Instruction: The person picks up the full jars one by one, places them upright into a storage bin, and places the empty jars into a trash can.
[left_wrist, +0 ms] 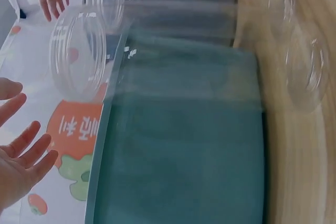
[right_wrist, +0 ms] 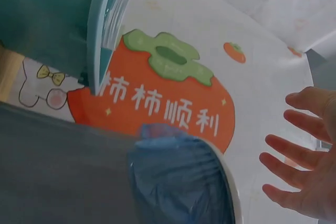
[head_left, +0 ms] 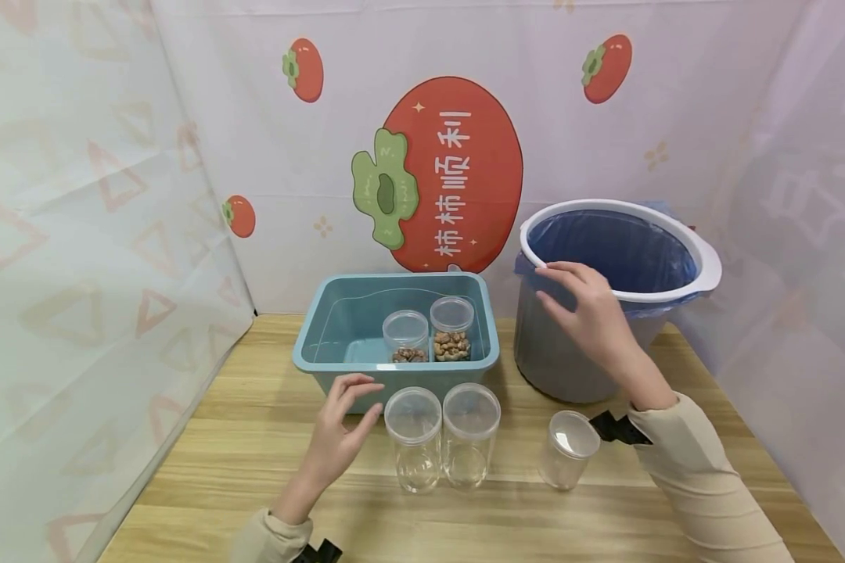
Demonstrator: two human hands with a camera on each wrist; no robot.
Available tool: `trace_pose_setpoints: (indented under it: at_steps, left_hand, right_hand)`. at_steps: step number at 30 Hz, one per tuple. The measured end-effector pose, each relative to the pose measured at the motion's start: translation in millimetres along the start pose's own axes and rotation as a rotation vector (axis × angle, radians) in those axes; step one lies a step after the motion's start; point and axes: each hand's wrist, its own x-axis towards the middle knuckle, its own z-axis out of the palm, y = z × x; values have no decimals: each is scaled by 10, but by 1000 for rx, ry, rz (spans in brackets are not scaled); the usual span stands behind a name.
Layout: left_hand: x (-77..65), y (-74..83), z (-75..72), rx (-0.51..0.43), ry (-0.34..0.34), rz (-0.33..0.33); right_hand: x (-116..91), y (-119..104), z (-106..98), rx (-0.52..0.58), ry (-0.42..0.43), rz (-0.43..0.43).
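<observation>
My left hand (head_left: pixel 341 428), its fingers loosely bent with nothing in them, hovers just left of two tall clear jars (head_left: pixel 413 418) standing side by side. The second tall jar (head_left: pixel 471 414) is also transparent and has a lid. Over the front rim of the grey trash bin (head_left: pixel 559 344), my right hand (head_left: pixel 591 317) hangs with fingers spread and holds nothing. Below that hand a shorter clear jar (head_left: pixel 569 450) stands on the table. In the right wrist view the fingers (right_wrist: pixel 294 153) are apart, away from the blue bin liner (right_wrist: pixel 178 179).
A teal tub (head_left: pixel 310 344) sits behind the tall jars. Inside it are two lidded jars, one with a few brown nuts (head_left: pixel 410 355) and one with more nuts (head_left: pixel 452 346). The wooden table (head_left: pixel 253 438) meets a printed cloth backdrop (head_left: pixel 282 274) behind and at both sides.
</observation>
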Motion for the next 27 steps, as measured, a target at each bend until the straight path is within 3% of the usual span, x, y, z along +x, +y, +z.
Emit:
trace_pose_setpoints:
  at_steps: [10,17,25,27]
  left_hand:
    - [-139,83,184,-22,-94,-24]
    - [-213,109,243,-20,-160,-112]
    - [-76,391,196,-25,-155,-138]
    - [-93,352,215,-9,-147,-133]
  right_hand:
    - [-220,277,-309,-70,93,44]
    - [-372,392,-433,-158,138,81]
    - [-479,536,-479,-157,147,79]
    - [-490,554,-480,-157,150,79]
